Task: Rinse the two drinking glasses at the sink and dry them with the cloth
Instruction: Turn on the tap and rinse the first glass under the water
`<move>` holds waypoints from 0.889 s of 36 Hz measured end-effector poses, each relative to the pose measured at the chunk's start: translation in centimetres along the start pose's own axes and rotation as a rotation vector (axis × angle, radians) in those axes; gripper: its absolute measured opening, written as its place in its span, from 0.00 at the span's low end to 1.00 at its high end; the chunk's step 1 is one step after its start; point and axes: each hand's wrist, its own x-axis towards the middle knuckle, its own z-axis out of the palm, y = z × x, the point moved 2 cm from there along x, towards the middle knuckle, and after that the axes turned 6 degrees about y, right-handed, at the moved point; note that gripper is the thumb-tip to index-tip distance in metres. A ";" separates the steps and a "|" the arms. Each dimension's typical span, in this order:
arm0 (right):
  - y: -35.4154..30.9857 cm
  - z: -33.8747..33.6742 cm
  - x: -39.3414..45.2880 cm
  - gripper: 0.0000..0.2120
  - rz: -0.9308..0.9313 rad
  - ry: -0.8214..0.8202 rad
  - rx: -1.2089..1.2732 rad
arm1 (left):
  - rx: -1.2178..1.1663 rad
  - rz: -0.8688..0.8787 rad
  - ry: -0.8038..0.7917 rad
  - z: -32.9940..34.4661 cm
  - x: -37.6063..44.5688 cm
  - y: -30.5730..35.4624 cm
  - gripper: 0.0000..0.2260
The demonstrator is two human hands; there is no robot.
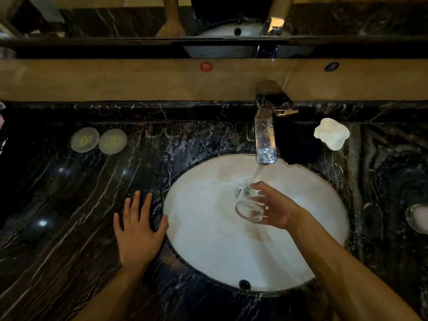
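The right hand (275, 208) grips a clear drinking glass (251, 201), tilted over the white sink (208, 239), with its mouth under water running from the chrome tap (266, 137). The left hand (139, 228) rests flat, fingers spread, on the dark marble tabletop (69, 216) beside the sink. A dark cloth (298, 147) lies behind the basin, right of the tap.

Glass under the running tap

A clear drinking glass (251, 202) is tilted on its side over the white sink (203, 239) basin, mouth toward the water stream; a dark cloth (298, 147), seemingly crumpled, lies at the sink's far right edge.
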 end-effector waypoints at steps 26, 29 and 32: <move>-3.3 -0.1 -1.4 0.33 -0.635 0.432 -0.826 | 0.012 -0.001 -0.007 -0.1 0.0 0.0 0.33; -3.3 0.5 -1.1 0.32 -0.621 0.335 -0.671 | 0.020 -0.003 -0.008 -0.1 0.1 0.0 0.33; -3.4 1.4 -1.1 0.34 -0.706 0.342 -0.613 | 0.027 -0.004 -0.007 0.0 0.1 0.0 0.33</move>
